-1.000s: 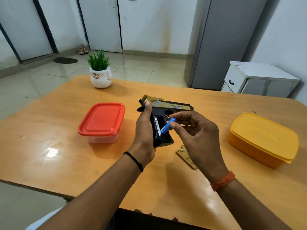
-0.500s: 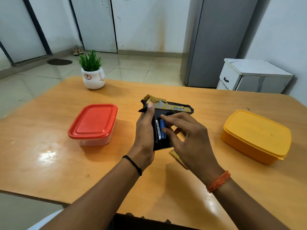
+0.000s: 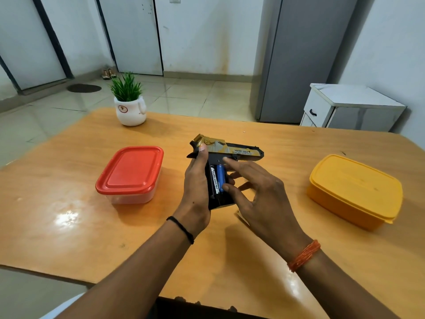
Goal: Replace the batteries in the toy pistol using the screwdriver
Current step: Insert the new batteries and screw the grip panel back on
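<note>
Toy pistol (image 3: 226,157) is up off the bench (image 3: 69,226), left hand (image 3: 195,187) wrapped round the grip, two batteries (image 3: 217,179) showing in the open bay. Right hand (image 3: 257,199) has its fingers spread, fingertips resting on it, gripping nothing. Looks like light, stiff plastic, so I'd hold it by the grip.

Both forearms are bare; a thin black cord band (image 3: 181,227) circles the left wrist, a braided orange thread bracelet (image 3: 304,255) the right.
</note>
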